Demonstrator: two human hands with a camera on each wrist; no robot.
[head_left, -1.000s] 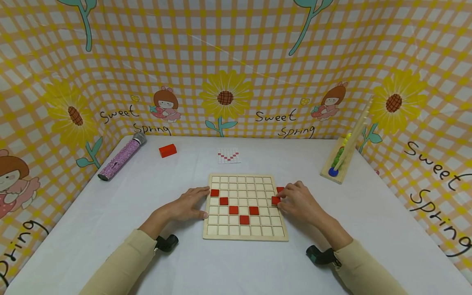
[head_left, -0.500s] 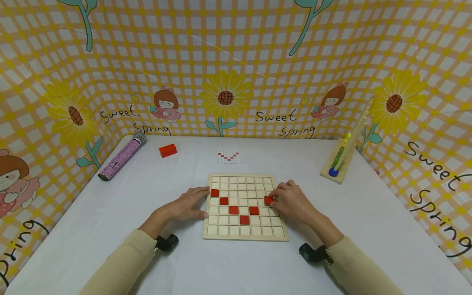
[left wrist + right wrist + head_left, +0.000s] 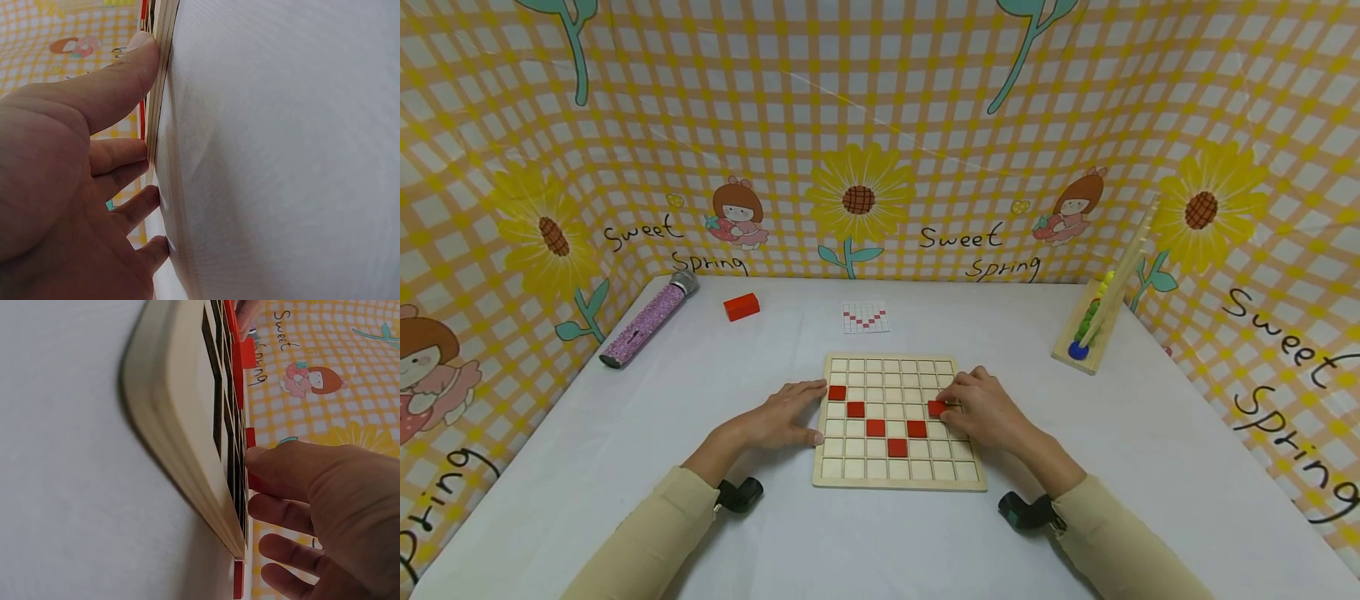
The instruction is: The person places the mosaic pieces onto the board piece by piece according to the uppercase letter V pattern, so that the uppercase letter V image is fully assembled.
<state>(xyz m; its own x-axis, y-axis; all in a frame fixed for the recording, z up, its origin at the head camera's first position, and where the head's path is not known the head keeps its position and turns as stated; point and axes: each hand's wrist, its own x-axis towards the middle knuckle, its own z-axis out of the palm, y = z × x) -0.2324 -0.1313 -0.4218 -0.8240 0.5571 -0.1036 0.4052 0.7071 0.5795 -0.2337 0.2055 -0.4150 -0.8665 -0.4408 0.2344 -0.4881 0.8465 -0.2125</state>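
A square wooden grid board [image 3: 876, 469] lies flat on the white table. Several red square tiles [image 3: 876, 428] sit in its cells, stepping down from the left and up again. My right hand [image 3: 988, 410] pinches another red tile [image 3: 937, 408] between thumb and fingers over the right part of the board, above and right of the tile [image 3: 917, 429] nearest it. Whether that pinched tile lies in its cell cannot be told. My left hand [image 3: 771, 419] touches the board's left edge with thumb and fingertips, also seen in the left wrist view, where its fingers [image 3: 134, 209] are spread.
Behind the board lies a small pattern card [image 3: 866, 317] with a red stepped V. A red block [image 3: 742, 307] and a glittery pink microphone [image 3: 647, 321] lie at the back left. A wooden bead stand [image 3: 1090, 325] is at the right. One red tile [image 3: 239, 579] lies beside the board.
My right hand has moved left with the pinched red tile, from the board's right edge to a cell further in. My left hand has stayed at the left edge.
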